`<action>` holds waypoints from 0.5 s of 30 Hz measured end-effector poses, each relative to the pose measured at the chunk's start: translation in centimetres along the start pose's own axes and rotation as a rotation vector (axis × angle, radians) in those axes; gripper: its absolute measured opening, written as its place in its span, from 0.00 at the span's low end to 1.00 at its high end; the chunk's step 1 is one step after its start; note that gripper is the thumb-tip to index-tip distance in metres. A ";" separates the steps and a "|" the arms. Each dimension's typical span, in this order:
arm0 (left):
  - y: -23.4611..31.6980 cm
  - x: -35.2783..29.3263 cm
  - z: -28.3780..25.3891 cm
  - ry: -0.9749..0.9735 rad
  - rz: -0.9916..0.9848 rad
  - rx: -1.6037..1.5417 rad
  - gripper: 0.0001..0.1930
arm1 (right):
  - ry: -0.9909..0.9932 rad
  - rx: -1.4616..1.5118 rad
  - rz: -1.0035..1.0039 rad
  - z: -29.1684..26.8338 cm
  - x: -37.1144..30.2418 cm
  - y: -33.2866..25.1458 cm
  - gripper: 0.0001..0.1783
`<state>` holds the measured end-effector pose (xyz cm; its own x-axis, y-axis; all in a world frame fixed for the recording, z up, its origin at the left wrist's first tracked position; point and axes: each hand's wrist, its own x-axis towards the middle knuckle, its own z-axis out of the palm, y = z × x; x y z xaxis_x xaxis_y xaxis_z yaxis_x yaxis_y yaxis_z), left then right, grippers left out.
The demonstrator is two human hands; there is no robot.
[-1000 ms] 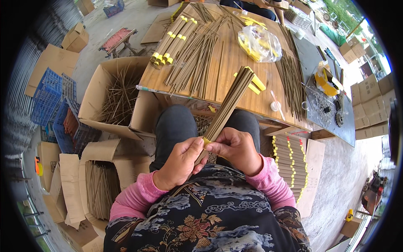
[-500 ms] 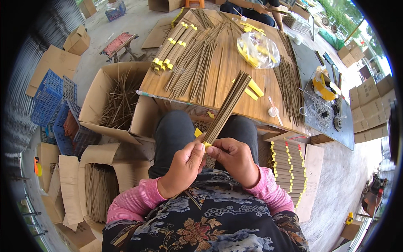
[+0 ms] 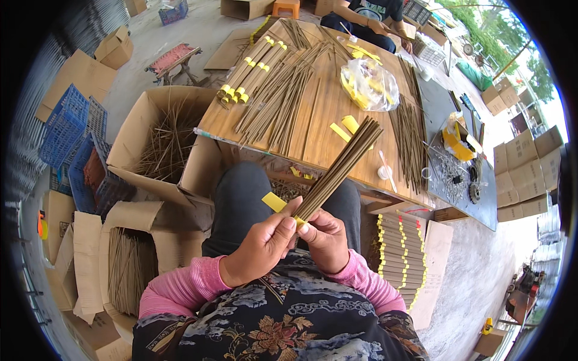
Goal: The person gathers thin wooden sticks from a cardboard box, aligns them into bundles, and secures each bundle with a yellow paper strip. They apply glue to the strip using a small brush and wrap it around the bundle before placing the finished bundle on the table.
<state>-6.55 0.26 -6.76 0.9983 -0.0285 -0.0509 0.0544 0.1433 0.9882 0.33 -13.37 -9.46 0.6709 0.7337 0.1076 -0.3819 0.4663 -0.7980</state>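
Observation:
Over my lap I hold a bundle of thin brown sticks (image 3: 340,165), tilted up and to the right. My left hand (image 3: 265,246) is closed around its lower end, thumb pressed on a yellow paper strip (image 3: 274,202) whose free end sticks out to the left. Closed on the same end from the other side is my right hand (image 3: 325,243), its thumb against the strip where it passes round the sticks. The bundle's bottom tips are hidden by my hands. Beyond it, more yellow strips (image 3: 341,132) lie at the table's near edge.
The wooden table (image 3: 313,114) carries loose sticks (image 3: 274,108), yellow-banded bundles (image 3: 241,75) and a plastic bag of strips (image 3: 368,84). A cardboard box of sticks (image 3: 165,144) stands left. Banded bundles (image 3: 400,253) lie at right. Another person (image 3: 367,21) sits across the table.
The bundle and both hands have shifted slightly, the bundle leaning further right. More of the yellow strip now shows at left. Across the table, more of the other person shows.

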 end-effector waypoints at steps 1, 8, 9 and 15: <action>-0.1 -0.1 0.0 -0.021 0.036 0.015 0.23 | 0.006 0.034 -0.001 0.0 -0.2 0.2 0.09; 0.0 -0.1 0.0 -0.062 0.080 0.001 0.30 | -0.025 0.254 0.035 -0.5 -0.4 1.5 0.17; -0.1 0.0 0.0 -0.071 0.082 -0.020 0.31 | -0.026 0.269 0.041 -0.4 -0.4 1.5 0.17; -0.1 0.1 0.5 -0.077 0.080 -0.208 0.38 | -0.131 0.380 0.022 -0.5 0.1 1.7 0.22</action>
<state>-6.48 -0.22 -6.80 0.9955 -0.0833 0.0453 -0.0135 0.3488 0.9371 0.05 -12.76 -11.05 0.5829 0.7907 0.1871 -0.6196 0.5815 -0.5272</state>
